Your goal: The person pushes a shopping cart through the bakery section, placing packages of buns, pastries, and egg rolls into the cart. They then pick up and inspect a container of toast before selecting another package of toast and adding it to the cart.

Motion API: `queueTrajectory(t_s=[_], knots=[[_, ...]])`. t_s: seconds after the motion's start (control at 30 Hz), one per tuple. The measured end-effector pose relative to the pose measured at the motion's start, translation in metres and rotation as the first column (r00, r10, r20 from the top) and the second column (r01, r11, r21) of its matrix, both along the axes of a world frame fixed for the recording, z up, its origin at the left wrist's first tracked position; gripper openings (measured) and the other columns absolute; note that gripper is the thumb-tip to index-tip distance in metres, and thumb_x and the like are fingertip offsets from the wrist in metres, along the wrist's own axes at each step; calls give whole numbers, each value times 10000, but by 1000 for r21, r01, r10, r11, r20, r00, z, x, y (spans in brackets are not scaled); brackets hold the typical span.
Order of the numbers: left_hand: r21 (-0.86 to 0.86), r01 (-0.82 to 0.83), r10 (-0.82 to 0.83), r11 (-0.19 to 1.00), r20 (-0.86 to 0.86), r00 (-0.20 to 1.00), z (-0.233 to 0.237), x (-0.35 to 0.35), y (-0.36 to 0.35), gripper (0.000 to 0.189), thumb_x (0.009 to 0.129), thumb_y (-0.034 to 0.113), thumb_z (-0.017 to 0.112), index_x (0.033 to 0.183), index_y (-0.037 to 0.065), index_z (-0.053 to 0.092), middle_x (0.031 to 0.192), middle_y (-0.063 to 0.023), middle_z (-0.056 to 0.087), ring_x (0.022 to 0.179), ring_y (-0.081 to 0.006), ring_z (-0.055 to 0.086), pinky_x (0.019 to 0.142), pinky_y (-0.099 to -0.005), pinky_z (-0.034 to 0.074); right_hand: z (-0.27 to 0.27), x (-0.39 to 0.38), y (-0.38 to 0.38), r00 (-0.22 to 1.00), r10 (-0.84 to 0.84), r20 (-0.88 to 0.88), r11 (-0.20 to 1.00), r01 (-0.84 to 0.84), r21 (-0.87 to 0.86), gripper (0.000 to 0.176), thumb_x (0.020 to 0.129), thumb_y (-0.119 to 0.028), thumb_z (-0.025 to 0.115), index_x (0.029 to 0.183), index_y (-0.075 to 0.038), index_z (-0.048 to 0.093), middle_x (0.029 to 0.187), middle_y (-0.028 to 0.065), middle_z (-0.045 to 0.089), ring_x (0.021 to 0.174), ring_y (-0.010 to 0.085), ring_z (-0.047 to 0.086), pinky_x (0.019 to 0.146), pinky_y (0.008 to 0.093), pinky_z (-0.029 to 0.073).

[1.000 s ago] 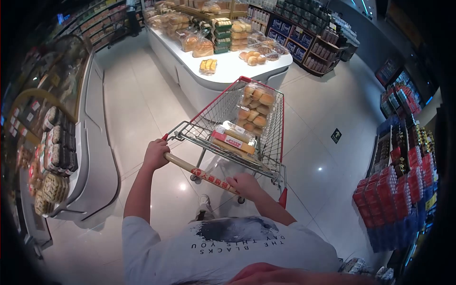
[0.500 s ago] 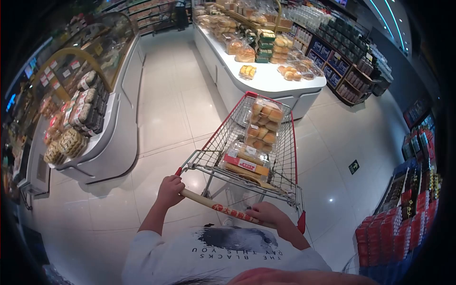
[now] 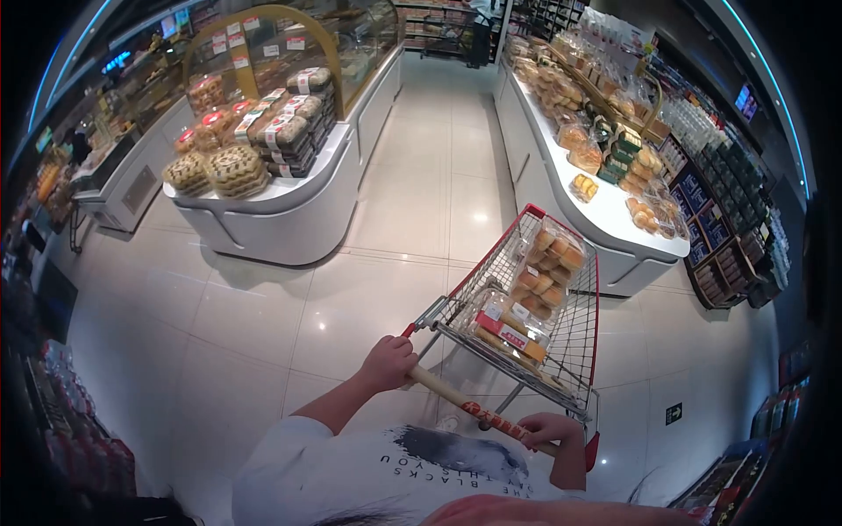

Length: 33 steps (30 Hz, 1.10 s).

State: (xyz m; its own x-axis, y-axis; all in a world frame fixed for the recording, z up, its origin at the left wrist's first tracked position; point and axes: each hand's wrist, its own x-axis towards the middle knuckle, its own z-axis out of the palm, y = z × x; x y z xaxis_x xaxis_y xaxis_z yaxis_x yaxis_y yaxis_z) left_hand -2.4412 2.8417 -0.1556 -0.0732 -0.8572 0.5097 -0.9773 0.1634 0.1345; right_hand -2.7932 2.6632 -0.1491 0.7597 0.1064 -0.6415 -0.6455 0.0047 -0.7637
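Observation:
My left hand is wrapped round the left end of the beige handle of a shopping cart. Near the handle's right end, my right hand grips it with curled fingers. The wire cart basket with red edges stands ahead of my hands. Inside it, clear packs of round bread rolls lie toward the front. A clear pack with a red and orange label lies nearer the handle.
At the left stands a white counter with packaged baked goods. A white bread counter stands close by the cart's front right. A tiled aisle runs between them, with a person at its far end. Shelves stand farther right.
The view has turned left, so the counters, cart and both hands appear farther right and lower. More of the left counter shows. Both hands are still on the handle.

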Motion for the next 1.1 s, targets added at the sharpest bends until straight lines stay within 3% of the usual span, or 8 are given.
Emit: queueTrajectory(t_s=[0.3, 0.4, 0.43, 0.53, 0.77, 1.0, 1.1], knots=[[-152, -72, 69, 986, -23, 997, -7, 27, 41, 207, 455, 157, 651, 547, 112, 470, 612, -27, 466, 670, -198, 514, 561, -329, 399, 5, 47, 17, 994, 81, -71, 997, -80, 11, 384, 763, -136, 600, 1095, 15, 480, 741, 34, 569, 654, 100, 554, 603, 246, 464], [-107, -108, 104, 988, -37, 994, -2, 35, 42, 145, 498, 106, 637, 548, 106, 501, 612, -41, 505, 688, -217, 562, 577, -339, 425, 4, 59, 8, 991, 105, -84, 994, -102, 33, 402, 762, -131, 600, 1114, 13, 469, 742, 38, 569, 651, 100, 556, 601, 244, 466], [-126, -121, 118, 985, -30, 993, 0, 36, 42, 146, 502, 106, 636, 546, 103, 497, 610, -44, 510, 686, -219, 563, 568, -336, 428, -1, 62, 3, 991, 129, -47, 991, -126, 51, 457, 783, -196, 604, 1155, 24, 453, 714, 43, 569, 626, 111, 554, 574, 251, 461], [-189, -137, 140, 972, 2, 990, -1, 44, 33, 143, 509, 104, 632, 542, 100, 493, 602, -45, 509, 681, -222, 565, 566, -331, 436, 2, 73, -10, 986, 162, -33, 987, -161, 31, 447, 791, -209, 597, 1146, 21, 457, 706, 46, 565, 630, 114, 553, 565, 256, 456], [-344, -166, 197, 924, 55, 979, 5, 86, -19, 156, 514, 108, 613, 511, 96, 457, 560, -44, 484, 635, -233, 568, 557, -333, 453, 6, 121, -68, 971, 237, 16, 971, -236, -45, 359, 805, -263, 577, 1035, 4, 508, 718, 34, 564, 633, 103, 543, 567, 254, 440], [-322, -246, 287, 914, 85, 954, 7, 148, -91, 149, 541, 98, 610, 521, 93, 462, 578, -51, 491, 659, -238, 571, 572, -340, 452, 25, 197, -140, 959, 278, 43, 949, -268, -165, 273, 819, -273, 545, 913, -18, 527, 661, 12, 529, 596, 93, 502, 542, 249, 410], [-309, -279, 315, 909, 72, 946, 9, 175, -126, 148, 545, 92, 611, 532, 83, 464, 598, -64, 495, 687, -260, 568, 594, -360, 451, 3, 227, -184, 978, 201, 64, 976, -193, -105, 239, 802, -259, 549, 840, -24, 527, 624, 7, 509, 564, 98, 479, 515, 256, 388]])
